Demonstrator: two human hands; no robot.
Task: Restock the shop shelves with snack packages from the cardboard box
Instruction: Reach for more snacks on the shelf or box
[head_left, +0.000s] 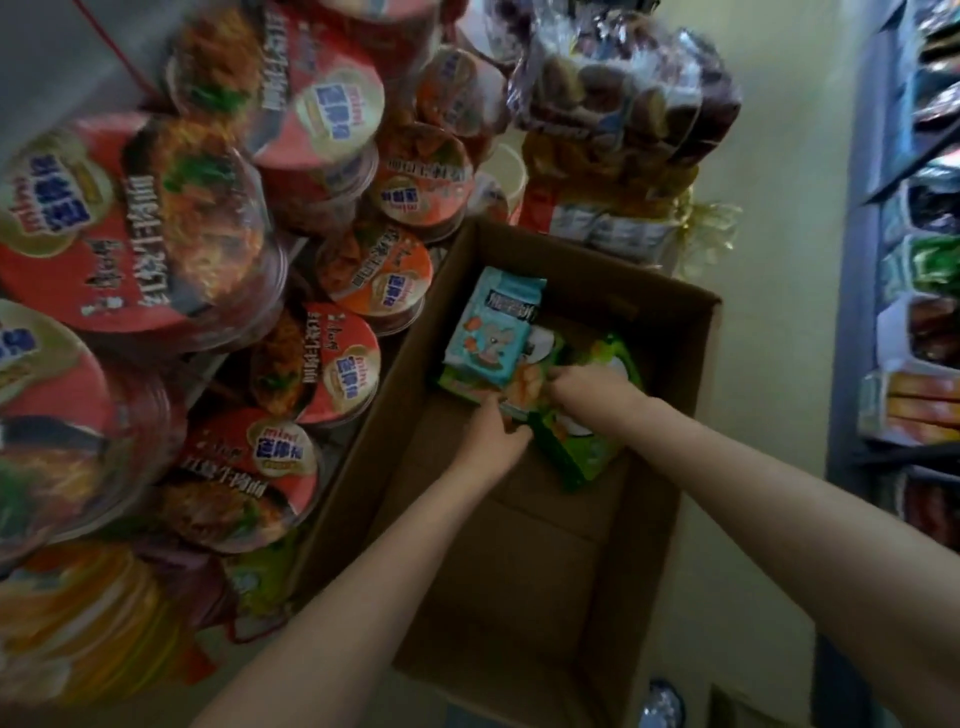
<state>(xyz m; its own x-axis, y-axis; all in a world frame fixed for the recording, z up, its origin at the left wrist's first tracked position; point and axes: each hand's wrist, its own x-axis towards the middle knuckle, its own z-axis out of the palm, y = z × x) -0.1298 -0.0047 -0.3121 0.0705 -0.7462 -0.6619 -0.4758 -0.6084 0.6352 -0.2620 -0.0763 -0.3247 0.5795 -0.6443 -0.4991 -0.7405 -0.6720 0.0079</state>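
Note:
An open cardboard box (519, 561) stands on the floor below me. At its far end lie a few snack packages: a light blue one (493, 327) on top and green ones (587, 452) under and beside it. My left hand (493, 441) reaches into the box and grips the near edge of a green package with an orange picture (524, 395). My right hand (592, 389) is on the same pile, its fingers closed on the top of that package next to the blue one. The near half of the box shows bare cardboard.
Stacks of red instant noodle bowls (171, 234) crowd the left side, right against the box. Clear bags of biscuits (623, 93) sit behind the box. A shelf unit with packaged snacks (914, 312) runs along the right. Pale floor (769, 218) lies between box and shelves.

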